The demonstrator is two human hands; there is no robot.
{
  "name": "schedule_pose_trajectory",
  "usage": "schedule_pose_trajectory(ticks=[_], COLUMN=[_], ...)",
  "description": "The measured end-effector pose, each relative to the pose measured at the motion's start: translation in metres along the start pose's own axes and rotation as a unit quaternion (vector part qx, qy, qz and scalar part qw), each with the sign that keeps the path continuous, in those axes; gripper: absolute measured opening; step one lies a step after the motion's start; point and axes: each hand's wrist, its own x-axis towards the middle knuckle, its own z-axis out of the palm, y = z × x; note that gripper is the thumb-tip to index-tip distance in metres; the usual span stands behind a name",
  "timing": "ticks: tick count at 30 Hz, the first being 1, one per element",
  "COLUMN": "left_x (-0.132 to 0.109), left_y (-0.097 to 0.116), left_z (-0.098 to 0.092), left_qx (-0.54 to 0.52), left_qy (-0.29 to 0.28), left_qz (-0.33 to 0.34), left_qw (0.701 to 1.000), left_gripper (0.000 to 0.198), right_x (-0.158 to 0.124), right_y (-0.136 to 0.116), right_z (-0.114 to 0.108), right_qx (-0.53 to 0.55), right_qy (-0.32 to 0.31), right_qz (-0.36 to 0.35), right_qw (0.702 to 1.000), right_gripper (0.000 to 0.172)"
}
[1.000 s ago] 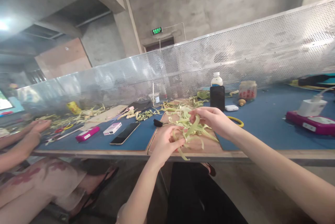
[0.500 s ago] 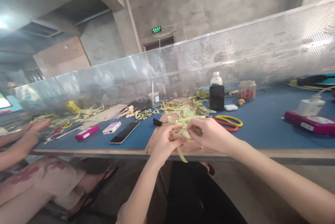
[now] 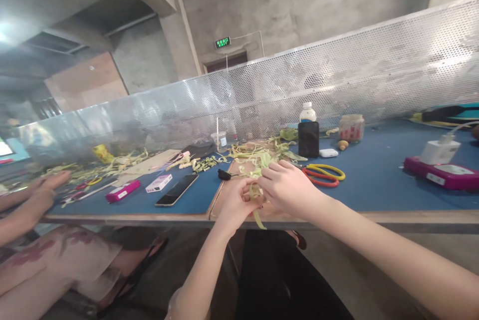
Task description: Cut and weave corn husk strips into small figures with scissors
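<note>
Pale green leaf strips [image 3: 257,219] hang down between my two hands, over the front edge of a brown board [image 3: 220,195]. My left hand [image 3: 236,203] is closed on the strips, thumb and fingers curled round them. From the right, my right hand [image 3: 283,187] pinches at the same strips, its fingertips next to my left fingers and partly hidden. Just behind lies a loose pile of green and yellowish strips [image 3: 262,153]. Scissors with red and yellow handles [image 3: 324,175] rest right of my right hand.
Left of the board are a phone [image 3: 177,190], a small box [image 3: 159,183] and a magenta device [image 3: 122,191]. Behind stand a white bottle [image 3: 307,110], black device [image 3: 309,139] and jar [image 3: 352,128]. A magenta power strip [image 3: 441,172] is right. Another person's hands [image 3: 52,180] are far left.
My right hand has moved slightly left and turned, its fingers now closer over my left fingertips. My left hand keeps its grip. The view has shifted a little.
</note>
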Motion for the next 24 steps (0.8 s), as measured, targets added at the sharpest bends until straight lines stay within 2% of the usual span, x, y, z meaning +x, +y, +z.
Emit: schedule_pose_trajectory(ticks=[8, 12, 15, 18, 22, 24], left_x=[0.000, 0.000, 0.003, 0.008, 0.016, 0.021], left_y=[0.001, 0.002, 0.000, -0.004, -0.008, -0.010], left_z=[0.003, 0.005, 0.004, -0.001, -0.007, -0.007], left_qx=[-0.025, -0.033, -0.036, -0.070, -0.169, -0.207], left_qy=[-0.005, -0.010, 0.000, 0.017, 0.044, 0.056], left_qz=[-0.001, 0.000, 0.006, -0.012, -0.041, -0.039], left_qw=[1.000, 0.999, 0.999, 0.997, 0.984, 0.976], left_gripper=[0.047, 0.047, 0.039, 0.030, 0.028, 0.028], right_x=[-0.003, -0.001, 0.002, 0.004, 0.005, 0.007], right_y=[-0.004, -0.004, 0.001, 0.014, 0.037, 0.047], right_z=[0.003, 0.009, 0.012, 0.015, 0.025, 0.032], right_qx=[-0.024, 0.033, 0.129, 0.291, 0.467, 0.532], right_qy=[-0.003, -0.011, -0.010, -0.018, -0.024, -0.036], right_qz=[-0.038, -0.023, 0.017, 0.086, 0.217, 0.254], right_qw=[0.999, 0.999, 0.991, 0.953, 0.857, 0.807], right_gripper=[0.012, 0.017, 0.020, 0.031, 0.047, 0.051])
